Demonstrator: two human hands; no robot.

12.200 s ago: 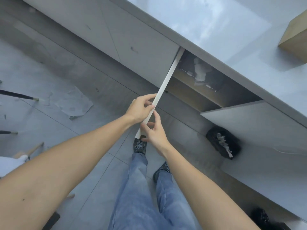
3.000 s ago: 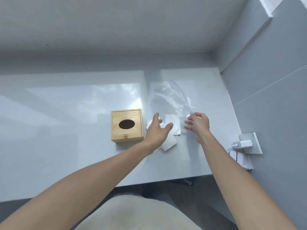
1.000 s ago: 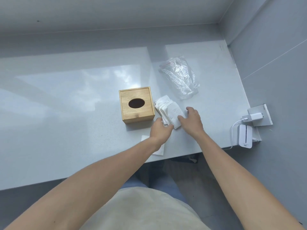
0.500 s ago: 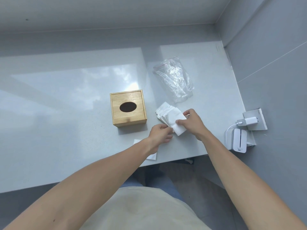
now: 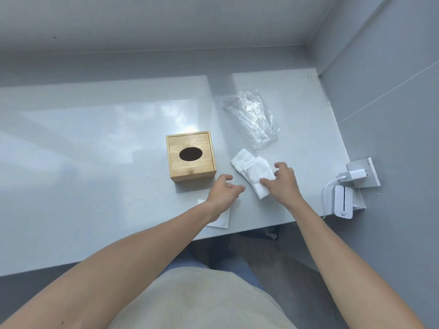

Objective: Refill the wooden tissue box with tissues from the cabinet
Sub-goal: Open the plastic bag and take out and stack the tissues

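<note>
Square wooden tissue box [image 5: 191, 161], oval slot up, sits beside fanned white tissues [image 5: 252, 172].

Counted on my countertop [image 5: 95, 162]: one wooden tissue box [image 5: 191, 160] at centre frame; one fanned stack of white tissues [image 5: 251, 174] to its right; one loose tissue [image 5: 219, 218] lower centre; one empty clear plastic bag [image 5: 251, 118] upper right. At right edge: one wall socket [image 5: 365, 173], one white charger plug [image 5: 352, 175], one white device [image 5: 342, 202]. My two hands: left hand [image 5: 223, 193], right hand [image 5: 282, 184].
</note>
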